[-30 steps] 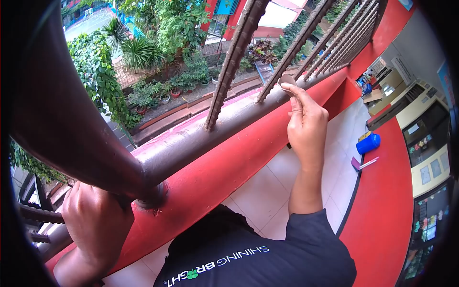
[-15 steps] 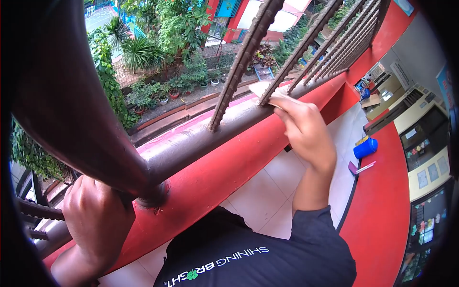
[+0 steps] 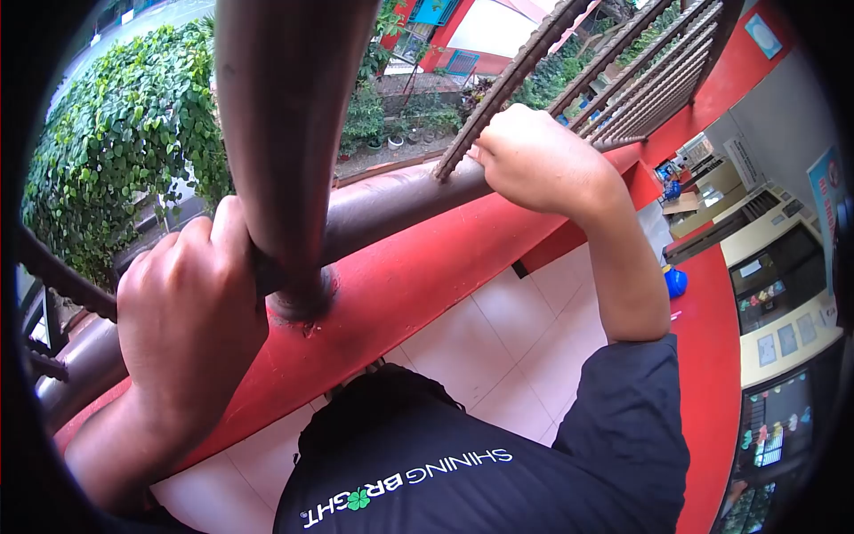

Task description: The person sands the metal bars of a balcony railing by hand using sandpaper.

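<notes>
My left hand (image 3: 191,311) is wrapped round the brown horizontal rail (image 3: 400,212), right beside the thick upright post (image 3: 286,133). Farther along the same rail, my right hand (image 3: 547,165) is closed, its knuckles turned up and its fingertips close to the foot of a twisted metal bar (image 3: 503,93). The pale, cloth-like piece that showed in this hand a moment ago is hidden behind the fingers.
Below the rail runs a red ledge (image 3: 405,276), with pale floor tiles (image 3: 507,329) on my side. More twisted bars (image 3: 623,58) stand farther right. Leafy vines (image 3: 133,133) hang beyond the railing. A blue container (image 3: 676,282) sits by the red wall base.
My right hand has turned over at the rail, with its back now up and the pale cloth out of sight. The view has shifted; my left hand keeps its grip beside the post.
</notes>
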Tool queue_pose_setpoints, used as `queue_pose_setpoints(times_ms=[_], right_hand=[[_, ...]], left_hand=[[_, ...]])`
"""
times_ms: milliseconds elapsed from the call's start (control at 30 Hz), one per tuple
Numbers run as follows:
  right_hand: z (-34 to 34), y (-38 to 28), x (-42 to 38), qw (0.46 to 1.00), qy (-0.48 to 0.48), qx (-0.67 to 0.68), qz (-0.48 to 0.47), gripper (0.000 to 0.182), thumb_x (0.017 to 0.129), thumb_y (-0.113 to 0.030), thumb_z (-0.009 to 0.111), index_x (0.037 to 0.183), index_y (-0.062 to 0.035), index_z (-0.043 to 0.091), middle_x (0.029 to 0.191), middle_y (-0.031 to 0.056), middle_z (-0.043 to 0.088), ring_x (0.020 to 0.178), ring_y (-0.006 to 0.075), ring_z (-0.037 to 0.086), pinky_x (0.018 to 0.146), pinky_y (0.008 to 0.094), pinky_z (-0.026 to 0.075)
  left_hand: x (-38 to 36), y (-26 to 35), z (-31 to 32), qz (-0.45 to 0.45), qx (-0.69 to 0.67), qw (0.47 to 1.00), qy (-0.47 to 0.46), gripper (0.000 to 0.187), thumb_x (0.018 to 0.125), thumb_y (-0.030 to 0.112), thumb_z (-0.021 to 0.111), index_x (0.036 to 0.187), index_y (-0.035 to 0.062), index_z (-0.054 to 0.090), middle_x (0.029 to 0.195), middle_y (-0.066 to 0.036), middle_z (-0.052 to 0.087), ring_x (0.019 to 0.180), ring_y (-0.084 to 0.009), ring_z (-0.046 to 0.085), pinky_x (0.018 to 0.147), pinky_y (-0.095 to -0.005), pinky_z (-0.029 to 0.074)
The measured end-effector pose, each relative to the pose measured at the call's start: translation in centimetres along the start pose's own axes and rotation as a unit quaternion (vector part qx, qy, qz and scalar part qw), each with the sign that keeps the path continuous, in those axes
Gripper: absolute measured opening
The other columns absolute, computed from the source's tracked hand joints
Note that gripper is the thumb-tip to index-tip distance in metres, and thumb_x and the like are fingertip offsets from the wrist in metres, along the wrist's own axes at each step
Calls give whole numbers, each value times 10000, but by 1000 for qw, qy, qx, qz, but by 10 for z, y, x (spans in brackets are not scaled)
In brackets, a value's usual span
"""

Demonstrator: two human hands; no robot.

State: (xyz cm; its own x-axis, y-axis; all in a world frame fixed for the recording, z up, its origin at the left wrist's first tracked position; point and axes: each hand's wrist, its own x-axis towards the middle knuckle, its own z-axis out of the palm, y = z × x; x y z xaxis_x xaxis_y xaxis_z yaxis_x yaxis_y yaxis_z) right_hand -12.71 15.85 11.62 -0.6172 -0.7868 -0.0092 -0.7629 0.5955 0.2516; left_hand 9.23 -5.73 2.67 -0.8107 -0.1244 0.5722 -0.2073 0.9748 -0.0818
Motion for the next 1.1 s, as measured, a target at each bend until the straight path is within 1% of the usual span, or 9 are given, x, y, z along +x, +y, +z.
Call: queue_pose_setpoints(times_ms=[167, 300, 367, 500, 633, 733, 833, 900, 1100], right_hand=[[-14, 11, 5, 996, 5, 28, -83, 256, 1003, -157, 614, 935, 55, 738, 879, 260, 713, 889, 463, 678, 823, 503, 554], [-35, -2, 1, 998, -50, 23, -7, 237, 986, -121, 575, 944, 39, 745, 874, 260, 715, 892, 446, 691, 823, 500, 554], [-12, -2, 9, 991, -88, -96, -18, 238, 967, -97, 557, 975, 36, 754, 915, 264, 724, 908, 432, 703, 824, 492, 556], [-38, 0, -12, 996, -55, 49, -44, 237, 975, -91, 557, 1026, 23, 759, 970, 274, 727, 951, 445, 700, 875, 483, 544], [-21, 2, 2, 995, -90, -21, -39, 239, 980, -74, 553, 1061, 15, 759, 955, 268, 732, 948, 455, 698, 871, 487, 544], [-32, 3, -17, 996, -38, 65, -37, 230, 951, -63, 553, 1022, 32, 751, 961, 268, 735, 957, 445, 705, 876, 488, 552], [-18, 1, 3, 993, -110, -37, -21, 273, 935, -38, 549, 1096, 25, 760, 987, 269, 741, 970, 439, 711, 885, 481, 557], [-39, -3, -16, 995, -82, 43, -20, 293, 892, -1, 550, 1110, 30, 743, 988, 260, 744, 976, 439, 712, 910, 476, 555], [-14, 4, -22, 996, -44, 7, -72, 385, 830, 52, 560, 1170, 21, 737, 947, 254, 721, 984, 450, 698, 921, 478, 549]], left_hand=[[0, -1, 1, 13, 11, 1000, 6, 103, 868, 115, 664, 915, 80, 579, 732, -101, 635, 689, -297, 707, 628, -438, 559], [1, -2, 1, 19, 26, 999, 3, 106, 859, 107, 666, 917, 78, 582, 727, -97, 636, 686, -286, 712, 622, -429, 564], [0, -1, 1, 18, 21, 1000, 13, 106, 858, 107, 666, 919, 78, 585, 728, -93, 639, 687, -285, 712, 626, -431, 566], [0, -2, 0, 10, 23, 1000, 8, 106, 858, 109, 666, 919, 79, 584, 726, -91, 639, 689, -284, 714, 630, -434, 569], [-1, -1, 0, 22, 15, 1000, 7, 110, 857, 109, 669, 919, 80, 582, 728, -95, 645, 688, -283, 716, 627, -432, 572], [2, -3, 0, 18, 21, 999, 18, 113, 855, 107, 670, 920, 80, 581, 727, -96, 645, 684, -281, 716, 623, -428, 573], [-3, 0, -1, 26, 20, 999, 5, 115, 854, 106, 671, 921, 79, 581, 725, -95, 644, 684, -277, 716, 621, -421, 572], [0, -2, -2, 25, 26, 999, 6, 116, 856, 106, 672, 922, 78, 581, 722, -94, 642, 686, -275, 717, 621, -413, 571], [-1, -2, 0, 23, 22, 999, 11, 128, 851, 110, 682, 924, 76, 582, 724, -92, 640, 690, -279, 716, 619, -423, 565]])
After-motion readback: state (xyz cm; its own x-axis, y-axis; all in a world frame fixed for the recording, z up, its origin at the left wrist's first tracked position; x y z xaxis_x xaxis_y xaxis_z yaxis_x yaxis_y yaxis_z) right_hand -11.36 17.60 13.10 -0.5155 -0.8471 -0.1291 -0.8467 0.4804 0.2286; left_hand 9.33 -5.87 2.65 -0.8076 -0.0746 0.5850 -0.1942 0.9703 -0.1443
